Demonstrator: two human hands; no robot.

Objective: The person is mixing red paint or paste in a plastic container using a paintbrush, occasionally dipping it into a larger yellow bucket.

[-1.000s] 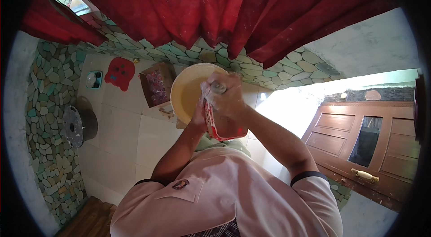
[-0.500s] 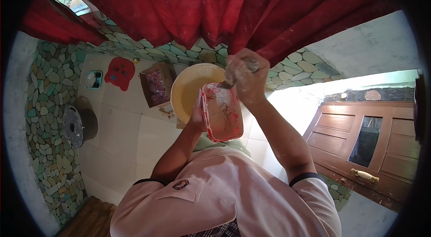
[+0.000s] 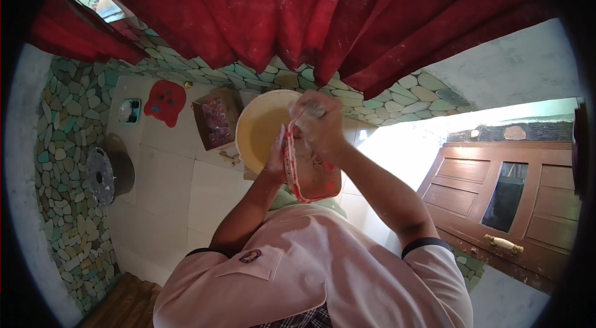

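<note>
My left hand (image 3: 275, 159) grips the left side of a rectangular red-rimmed container (image 3: 316, 182), smeared with pale, crusty material and tilted. My right hand (image 3: 324, 128), slightly blurred, is closed over the upper part of the container around a greyish tool (image 3: 315, 111), whose shape is mostly hidden by the fingers. Just beyond both hands a large cream bucket (image 3: 254, 129) stands on the floor, its inside yellowish and partly hidden behind the container.
An open cardboard box (image 3: 202, 117) of small pink items, red bear-shaped mat (image 3: 162, 101), small teal-edged tray (image 3: 129, 111) and dark round tub (image 3: 112, 173) lie on the tiles (image 3: 211, 204). Red curtains (image 3: 248, 5) hang above stone-clad walls (image 3: 74, 222). A wooden door (image 3: 459, 173) is at right.
My right hand swung up and right half a second ago and is now back down-left over the container. The container tipped to show its inside, then turned more edge-on again.
</note>
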